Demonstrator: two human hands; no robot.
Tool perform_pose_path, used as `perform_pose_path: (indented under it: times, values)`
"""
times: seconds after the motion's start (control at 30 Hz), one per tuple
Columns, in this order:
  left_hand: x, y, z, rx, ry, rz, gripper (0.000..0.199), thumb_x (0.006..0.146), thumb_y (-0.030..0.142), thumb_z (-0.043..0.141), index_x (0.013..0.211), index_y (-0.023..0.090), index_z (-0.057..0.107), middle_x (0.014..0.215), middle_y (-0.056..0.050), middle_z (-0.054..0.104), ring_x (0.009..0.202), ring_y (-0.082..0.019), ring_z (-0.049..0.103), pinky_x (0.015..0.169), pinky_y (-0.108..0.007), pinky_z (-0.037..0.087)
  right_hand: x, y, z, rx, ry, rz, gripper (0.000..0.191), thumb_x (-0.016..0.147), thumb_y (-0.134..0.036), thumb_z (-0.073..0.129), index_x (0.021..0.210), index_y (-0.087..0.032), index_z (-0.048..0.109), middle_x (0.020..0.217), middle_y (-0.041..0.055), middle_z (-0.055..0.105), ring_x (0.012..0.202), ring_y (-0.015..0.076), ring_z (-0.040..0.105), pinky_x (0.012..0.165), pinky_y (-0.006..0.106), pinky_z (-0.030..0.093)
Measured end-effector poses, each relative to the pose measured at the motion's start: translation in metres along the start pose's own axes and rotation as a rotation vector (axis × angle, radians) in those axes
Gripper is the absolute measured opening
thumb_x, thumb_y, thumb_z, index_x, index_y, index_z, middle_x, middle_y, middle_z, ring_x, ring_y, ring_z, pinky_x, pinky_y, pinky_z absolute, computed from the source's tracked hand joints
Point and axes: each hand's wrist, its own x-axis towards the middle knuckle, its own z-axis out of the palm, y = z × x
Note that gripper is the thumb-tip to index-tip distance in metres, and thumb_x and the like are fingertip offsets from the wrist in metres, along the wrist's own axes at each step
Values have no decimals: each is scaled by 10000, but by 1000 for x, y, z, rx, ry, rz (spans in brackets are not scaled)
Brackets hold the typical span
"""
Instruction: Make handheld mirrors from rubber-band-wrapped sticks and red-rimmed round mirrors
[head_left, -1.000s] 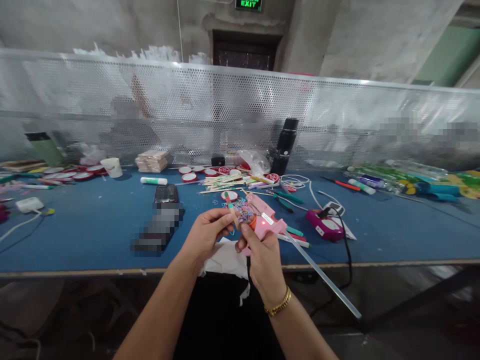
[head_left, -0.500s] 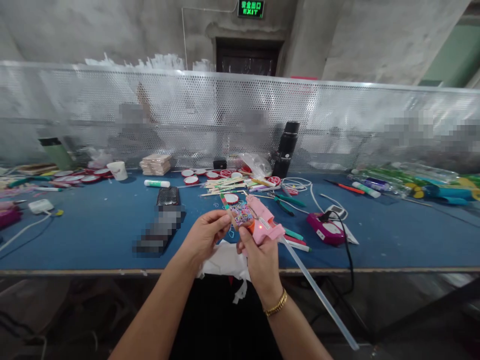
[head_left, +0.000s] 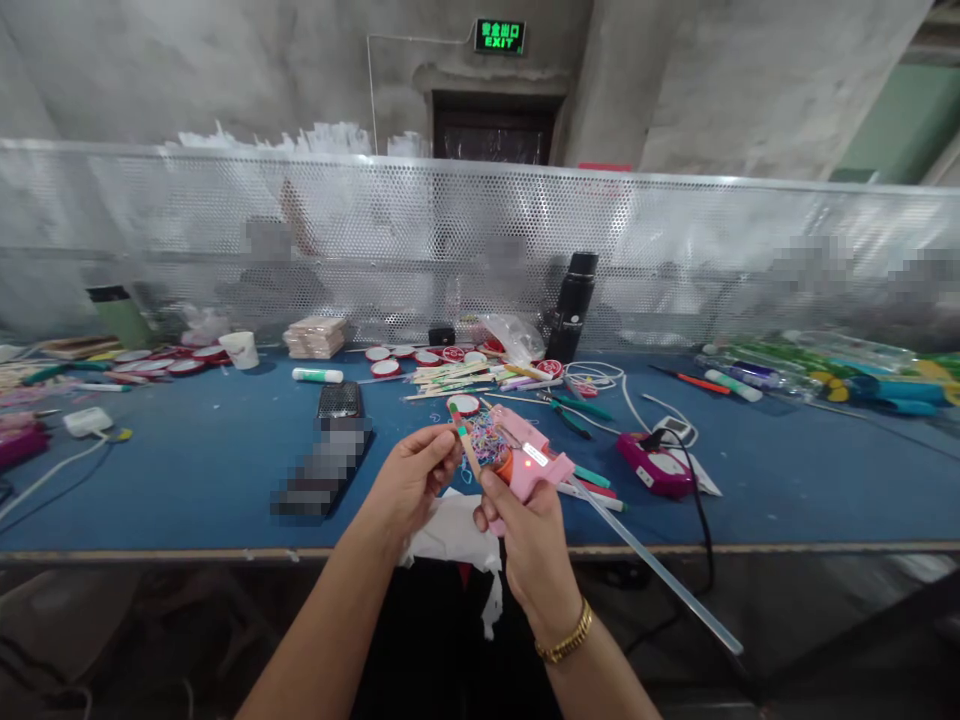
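Observation:
A pink glue gun [head_left: 531,452] with a red light and a long clear glue stick [head_left: 660,565] out of its back is gripped in my right hand [head_left: 529,525]. The thumb of that hand also touches the lower end of a wooden craft stick [head_left: 466,445] with coloured bands. My left hand [head_left: 420,465] pinches the same stick near its upper part, fingers closed. Behind the stick lies a pile of small colourful bands [head_left: 489,437], with a red-rimmed white disc [head_left: 463,404] beyond. White tissue [head_left: 454,528] sits below my hands at the table edge.
On the blue table [head_left: 217,470] are a dark phone-like object [head_left: 326,470], craft sticks [head_left: 457,377], green pliers [head_left: 574,415], markers [head_left: 592,490], a purple box [head_left: 654,465] with cables, a black bottle [head_left: 574,305] and a paper cup [head_left: 240,350].
The craft stick has turned more upright, and its lower end now lies by my right thumb. My right hand and the glue gun have shifted slightly right and down. The camera view has tilted up slightly.

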Motion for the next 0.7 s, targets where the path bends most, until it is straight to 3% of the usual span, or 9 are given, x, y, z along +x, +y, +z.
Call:
perform_pose_path:
  times: [0.43, 0.6, 0.7]
  values:
    - [-1, 1, -2, -24, -10, 21, 435, 505, 372, 1002, 719, 103, 736, 522, 46, 517, 472, -25, 408, 445, -127, 324, -4, 1, 5, -4, -11, 78, 315, 722, -393, 814, 711, -184, 579, 476, -89, 459, 426, 79, 412, 437, 244, 409]
    - [4, 3, -4, -123, 6, 21, 409, 532, 307, 998, 713, 95, 698, 573, 36, 501, 517, -32, 430, 430, -102, 313, -11, -1, -13, -198, 13, -120, 389, 866, -557, 696, 814, -178, 623, 548, -47, 519, 518, 118, 499, 534, 265, 444]
    - [9, 1, -7, -143, 18, 17, 377, 554, 256, 987, 747, 89, 709, 584, 28, 508, 526, -38, 445, 421, -94, 312, -24, -9, -23, -310, 52, -243, 414, 928, -604, 606, 944, -191, 641, 687, -13, 578, 649, 146, 557, 657, 287, 491]
